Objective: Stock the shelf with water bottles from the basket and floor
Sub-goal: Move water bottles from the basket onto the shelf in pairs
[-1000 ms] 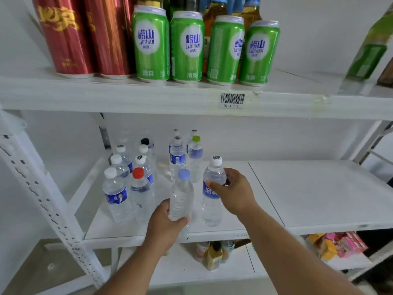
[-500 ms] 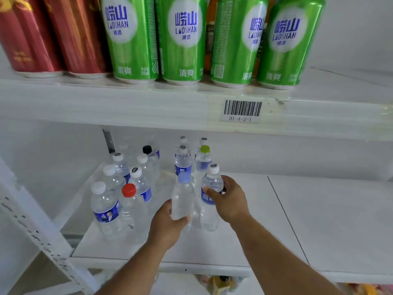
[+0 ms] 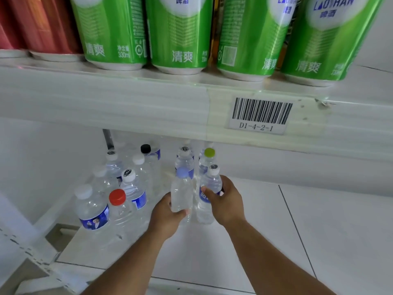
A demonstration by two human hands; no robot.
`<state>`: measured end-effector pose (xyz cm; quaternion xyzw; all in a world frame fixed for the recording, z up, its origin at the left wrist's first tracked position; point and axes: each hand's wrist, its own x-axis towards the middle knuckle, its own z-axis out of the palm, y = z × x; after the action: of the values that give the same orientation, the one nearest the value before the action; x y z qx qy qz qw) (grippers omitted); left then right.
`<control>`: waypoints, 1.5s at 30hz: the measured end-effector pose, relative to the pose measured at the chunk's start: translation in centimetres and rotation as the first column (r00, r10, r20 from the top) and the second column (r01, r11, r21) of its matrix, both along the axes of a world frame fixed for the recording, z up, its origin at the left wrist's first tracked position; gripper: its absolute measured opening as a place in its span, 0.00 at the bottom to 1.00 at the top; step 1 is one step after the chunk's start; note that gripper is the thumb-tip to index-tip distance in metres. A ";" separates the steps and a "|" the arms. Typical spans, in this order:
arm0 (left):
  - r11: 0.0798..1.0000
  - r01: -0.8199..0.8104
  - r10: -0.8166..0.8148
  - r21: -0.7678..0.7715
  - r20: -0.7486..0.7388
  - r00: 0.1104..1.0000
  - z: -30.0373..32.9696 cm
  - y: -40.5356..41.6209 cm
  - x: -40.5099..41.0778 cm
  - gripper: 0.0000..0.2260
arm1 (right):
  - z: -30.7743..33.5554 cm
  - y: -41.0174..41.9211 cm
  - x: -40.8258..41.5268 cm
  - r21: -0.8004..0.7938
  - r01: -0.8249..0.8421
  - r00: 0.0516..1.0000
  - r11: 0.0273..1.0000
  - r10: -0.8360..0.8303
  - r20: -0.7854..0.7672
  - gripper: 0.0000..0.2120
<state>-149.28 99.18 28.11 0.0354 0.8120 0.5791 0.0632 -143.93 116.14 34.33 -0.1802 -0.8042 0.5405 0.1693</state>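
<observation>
left hand (image 3: 168,218): wrapped around lower body of the blue-cap bottle (image 3: 181,191), thumb across its front, bottle upright
right hand (image 3: 225,201): closed on the white-cap bottle (image 3: 209,188) at its blue label, thumb in front, fingers behind; bottle upright
the two held bottles: side by side, just apart; bases look down on the white shelf (image 3: 244,241), contact hard to confirm
beyond the hands: two more bottles in line, one white-cap (image 3: 184,160), one green-cap bottle (image 3: 207,158), close behind the held pair
left of left hand: cluster of standing bottles, incl. red-cap bottle (image 3: 119,207) nearest, blue-label bottle (image 3: 90,211) further left, black-cap bottle (image 3: 148,154) at back
right of right hand: bare shelf surface
above hands: upper shelf edge with barcode tag (image 3: 259,116) reading D1-4-2-1; green cans (image 3: 180,33) in a row on top, red cans (image 3: 40,24) to their left
basket/floor: out of frame
</observation>
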 end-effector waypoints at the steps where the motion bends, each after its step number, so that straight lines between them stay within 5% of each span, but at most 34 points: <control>1: 1.000 0.007 -0.007 -0.003 -0.004 1.000 0.0 0.1 -0.3 0.20 | -0.1 0.0 -0.2 0.004 0.005 1.000 1.000 -0.005 0.001 0.12; 24: 0.995 0.072 -0.074 -0.068 -0.028 0.997 -0.6 1.0 -2.1 0.22 | -0.6 0.8 -0.6 -0.014 -0.080 0.997 0.997 0.080 0.015 0.19; 27: 0.994 0.048 -0.041 -0.099 0.072 0.997 -0.4 0.6 -1.3 0.30 | -0.8 1.0 -0.2 0.005 -0.093 0.992 0.996 0.092 0.081 0.18; 29: 0.988 0.024 -0.007 -0.150 0.111 0.994 -0.4 0.2 -0.5 0.35 | -1.0 1.0 0.5 0.037 -0.099 0.983 0.994 0.092 0.159 0.23; 31: 0.978 0.029 -0.008 -0.209 0.100 0.995 -0.4 -0.2 0.5 0.31 | -1.0 0.9 1.5 0.063 -0.091 0.967 0.994 0.073 0.246 0.36; 33: 0.964 0.056 -0.032 -0.261 0.094 0.995 -0.1 -0.7 1.8 0.28 | -0.8 0.5 2.7 0.134 -0.107 0.947 0.985 0.061 0.314 0.37; 37: 0.892 0.195 -0.178 -0.408 0.080 0.981 1.3 -2.1 4.2 0.32 | -0.2 -1.1 5.9 0.299 -0.181 0.919 0.937 0.052 0.392 0.27; 45: 0.547 0.401 -0.523 -0.735 0.074 0.849 4.7 -4.7 9.4 0.37 | -0.2 -5.1 13.4 0.564 -0.281 0.826 0.776 -0.103 0.554 0.37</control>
<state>-139.85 94.51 32.86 0.2646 0.9365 0.1660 0.1595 -130.54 111.00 34.15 -0.2225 -0.9579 0.1745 -0.0490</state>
